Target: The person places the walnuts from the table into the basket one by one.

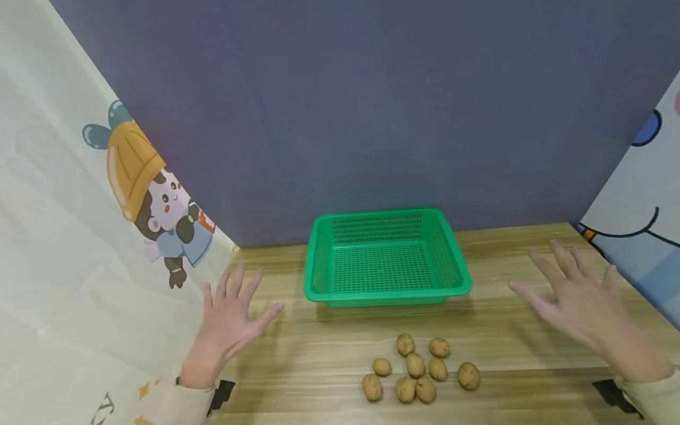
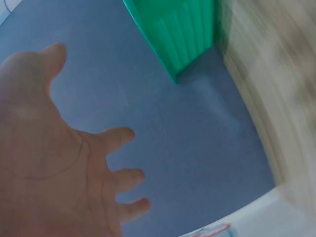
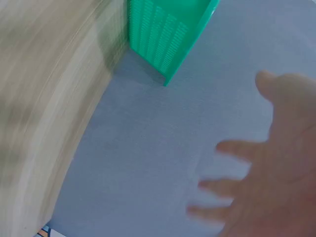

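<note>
Several brown walnuts (image 1: 415, 365) lie loosely grouped on the wooden table, in front of a green plastic basket (image 1: 388, 293) with slotted walls. Nothing is inside the basket. My left hand (image 1: 228, 319) is spread over the table to the left of it, fingers straight and apart, holding nothing. On the other side, my right hand (image 1: 579, 301) is likewise spread and holds nothing; it looks slightly blurred. Both wrist views show a bare palm, the left palm (image 2: 54, 163) and the right palm (image 3: 281, 168), with part of the basket beyond.
A dark blue-grey panel (image 1: 372, 106) rises behind the basket at the table's (image 1: 297, 366) back edge. At the left stands a white sheet (image 1: 64, 236) with a cartoon figure; another printed sheet (image 1: 643, 195) borders the right. Dark bands sit at both wrists.
</note>
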Action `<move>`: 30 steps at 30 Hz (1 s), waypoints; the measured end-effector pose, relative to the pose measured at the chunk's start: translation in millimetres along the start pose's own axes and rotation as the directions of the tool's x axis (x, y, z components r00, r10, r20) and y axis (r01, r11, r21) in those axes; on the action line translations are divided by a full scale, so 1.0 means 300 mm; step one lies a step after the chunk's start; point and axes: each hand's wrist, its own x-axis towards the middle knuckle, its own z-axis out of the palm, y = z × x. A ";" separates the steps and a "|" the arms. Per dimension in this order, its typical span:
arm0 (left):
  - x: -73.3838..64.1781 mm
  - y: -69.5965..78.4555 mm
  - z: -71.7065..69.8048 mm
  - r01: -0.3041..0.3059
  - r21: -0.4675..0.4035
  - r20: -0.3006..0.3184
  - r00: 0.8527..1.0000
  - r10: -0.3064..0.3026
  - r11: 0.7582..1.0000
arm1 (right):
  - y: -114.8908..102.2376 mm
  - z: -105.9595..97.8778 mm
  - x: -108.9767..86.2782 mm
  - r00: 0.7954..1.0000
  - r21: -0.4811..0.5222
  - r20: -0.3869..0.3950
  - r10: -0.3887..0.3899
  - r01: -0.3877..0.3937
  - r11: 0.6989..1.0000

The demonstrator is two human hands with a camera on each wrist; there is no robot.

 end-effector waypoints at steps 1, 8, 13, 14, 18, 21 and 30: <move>-0.001 0.002 0.007 -0.002 -0.015 0.006 1.000 0.002 1.000 | -0.005 0.003 -0.004 0.999 0.019 -0.012 -0.030 0.030 0.999; -0.003 0.036 0.072 -0.049 -0.148 -0.017 0.999 0.047 0.988 | -0.051 0.073 -0.065 0.934 0.137 -0.242 -0.264 0.302 0.943; 0.004 0.074 0.117 -0.114 -0.214 -0.107 0.990 0.093 0.970 | -0.087 0.139 -0.110 0.960 0.328 -0.106 -0.258 0.278 0.903; 0.003 0.082 0.127 -0.126 -0.226 -0.124 0.987 0.100 0.966 | -0.091 0.152 -0.119 0.966 0.369 -0.047 -0.253 0.252 0.895; 0.007 0.114 0.166 -0.162 -0.268 -0.166 0.979 0.120 0.950 | -0.087 0.210 -0.142 0.937 0.532 0.148 -0.318 0.196 0.824; 0.015 0.139 0.186 -0.176 -0.297 -0.180 0.976 0.126 0.939 | -0.081 0.243 -0.156 0.894 0.615 0.259 -0.367 0.140 0.776; 0.049 0.176 0.221 -0.176 -0.370 -0.187 0.976 0.112 0.912 | -0.083 0.312 -0.172 0.846 0.651 0.300 -0.441 0.156 0.743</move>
